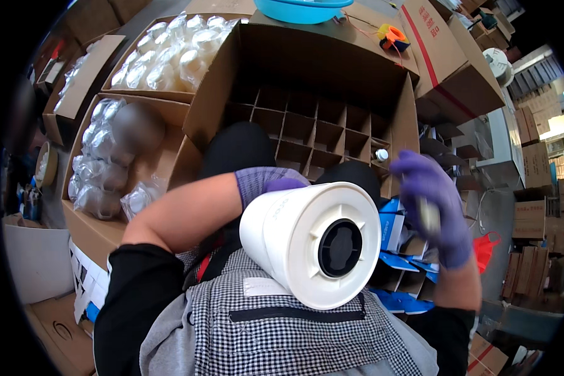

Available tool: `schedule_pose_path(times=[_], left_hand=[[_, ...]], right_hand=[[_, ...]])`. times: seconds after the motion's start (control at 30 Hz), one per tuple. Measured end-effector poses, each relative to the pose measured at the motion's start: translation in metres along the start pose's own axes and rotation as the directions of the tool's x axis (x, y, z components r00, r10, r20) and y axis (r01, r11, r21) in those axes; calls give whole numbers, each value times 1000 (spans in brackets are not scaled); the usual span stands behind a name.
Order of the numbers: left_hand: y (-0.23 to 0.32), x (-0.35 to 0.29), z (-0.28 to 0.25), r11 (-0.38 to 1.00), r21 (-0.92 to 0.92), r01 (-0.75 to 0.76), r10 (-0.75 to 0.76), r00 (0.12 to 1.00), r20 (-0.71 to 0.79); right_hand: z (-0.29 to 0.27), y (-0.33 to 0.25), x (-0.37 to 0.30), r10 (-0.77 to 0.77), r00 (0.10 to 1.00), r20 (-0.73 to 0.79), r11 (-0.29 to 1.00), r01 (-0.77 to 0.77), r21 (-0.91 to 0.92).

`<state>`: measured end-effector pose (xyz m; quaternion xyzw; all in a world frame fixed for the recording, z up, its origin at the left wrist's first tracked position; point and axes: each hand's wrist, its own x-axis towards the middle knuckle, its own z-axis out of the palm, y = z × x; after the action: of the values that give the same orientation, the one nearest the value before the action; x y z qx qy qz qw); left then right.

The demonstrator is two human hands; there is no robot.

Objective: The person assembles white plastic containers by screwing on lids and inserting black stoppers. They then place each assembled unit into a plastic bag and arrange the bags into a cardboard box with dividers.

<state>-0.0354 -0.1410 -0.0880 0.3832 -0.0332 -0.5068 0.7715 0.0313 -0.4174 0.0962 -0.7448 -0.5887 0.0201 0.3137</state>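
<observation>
A white, slightly tapered plastic canister (266,229) lies tilted across my lap and apron. Its ribbed round end faces up, with a black disc (340,247) set in the middle. In a purple glove, my left hand (282,183) holds the canister from its far side, and most of the fingers are hidden behind it. Off to the right of the canister, my right hand (431,200), also gloved in purple, is raised and smeared by motion. A small pale object (429,216) shows among its curled fingers, too blurred to name.
Ahead stands a large cardboard box (407,113) with a grid of dividers (299,128) and a small white-capped bottle (381,154). Plastic-wrapped items (100,163) fill boxes at left. A blue basin (304,11) and tape dispenser (393,37) lie beyond; blue cartons (391,229) sit right.
</observation>
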Motion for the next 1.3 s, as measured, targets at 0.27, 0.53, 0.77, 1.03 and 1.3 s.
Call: schedule_pose_path(times=[0.27,0.53,0.77,1.03,1.3], left_hand=[[7,5,25,924,368,107,-133,990,44],[14,-41,35,861,505,65,46,978,-204],[-25,-54,53,357,900,-248,889,386,-246],[27,-50,49,738,656,-159,463,826,-321],[20,-36,61,869,447,-211,341,911,-232]], right_hand=[[-8,-114,9,-263,811,523,699,534,-476],[-9,-126,6,80,890,450,975,25,-222],[92,-91,-87,917,390,84,269,-760,591],[-7,-134,-32,-70,939,336,712,283,-643],[-5,-137,-19,-54,900,433,811,293,-507]])
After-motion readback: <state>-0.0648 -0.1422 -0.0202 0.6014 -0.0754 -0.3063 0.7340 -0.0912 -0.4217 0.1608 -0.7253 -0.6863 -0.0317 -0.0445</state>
